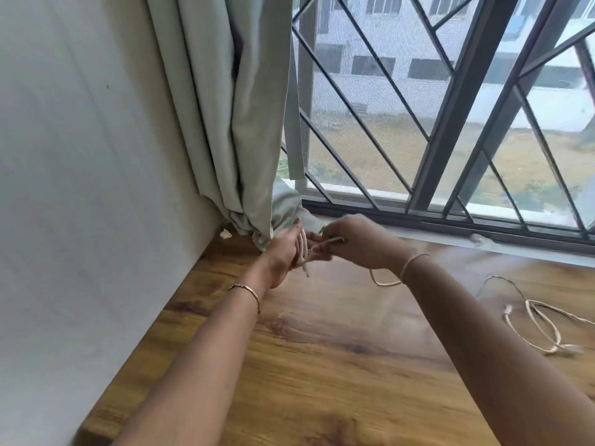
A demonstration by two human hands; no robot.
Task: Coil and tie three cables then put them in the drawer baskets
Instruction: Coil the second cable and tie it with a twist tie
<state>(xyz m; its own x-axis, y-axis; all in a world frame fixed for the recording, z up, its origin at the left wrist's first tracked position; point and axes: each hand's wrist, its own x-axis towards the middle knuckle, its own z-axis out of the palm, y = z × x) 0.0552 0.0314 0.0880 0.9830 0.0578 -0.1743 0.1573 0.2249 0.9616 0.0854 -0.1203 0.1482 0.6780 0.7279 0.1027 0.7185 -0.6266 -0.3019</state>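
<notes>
Just in front of the curtain [231,123] foot, head view: the left hand [283,252] carries turns of a pale cable [302,249] wound round its apparently straight fingers. The right hand [354,241] pinches the running strand. Coiling is under way, and no tie is visible yet. Well right of the curtain, loose cables [541,326] lie uncoiled on the wooden table [322,365]. Drawer baskets are out of view. The window [450,107] borders the table, and nothing appears to obstruct the hands.

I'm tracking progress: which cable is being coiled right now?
The cable wound around the left hand, a strand pinched by the right hand; the loose cable lies untouched on the table.
</notes>
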